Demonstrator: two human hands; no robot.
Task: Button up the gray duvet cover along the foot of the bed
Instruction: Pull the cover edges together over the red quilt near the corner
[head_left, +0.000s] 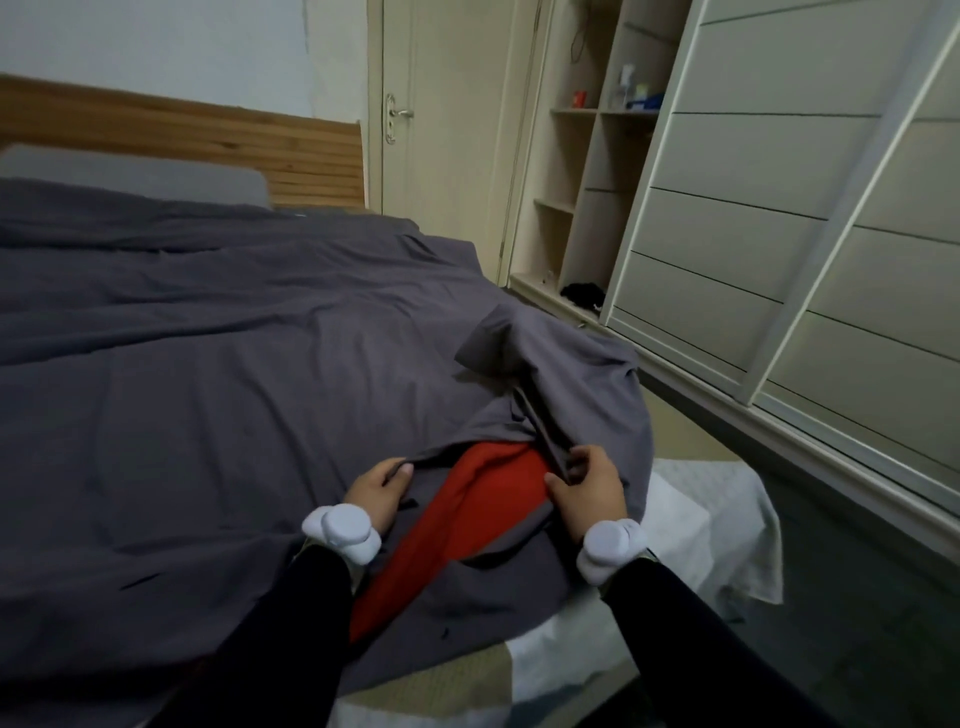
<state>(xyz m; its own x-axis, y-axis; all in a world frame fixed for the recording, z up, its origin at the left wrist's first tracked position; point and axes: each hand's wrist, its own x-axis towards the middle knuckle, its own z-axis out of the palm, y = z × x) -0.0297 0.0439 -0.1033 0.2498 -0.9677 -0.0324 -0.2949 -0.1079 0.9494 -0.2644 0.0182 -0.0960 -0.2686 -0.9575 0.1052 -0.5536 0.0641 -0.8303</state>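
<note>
I am standing at the foot of the bed, working on the open edge of the gray duvet cover (218, 364), which is spread flat across the mattress with its near right corner bunched up and folded back. The opening gapes between my hands, and the red blanket (467, 499) inside shows through it, running down toward me.

I judge I am at the step of bringing the two edges together to close one fastening. My left hand (379, 491) lies on the upper layer with the fingers curled around the cloth edge, thumb on top, pinching it. My right hand (584, 491) grips the other flap, thumb and forefinger closed on a narrow folded strip of the hem. I cannot make out a button or a buttonhole in either grip; they are too small or hidden in the folds.

Both wrists are bent downward, palms facing the bed, forearms in dark sleeves coming in from below, each wearing a white wristband.

Next I need to draw the right flap across over the red blanket to meet the left edge, find the button by touch, and push it through its hole. The loose bunched corner will probably need smoothing first so the edges line up.
</note>
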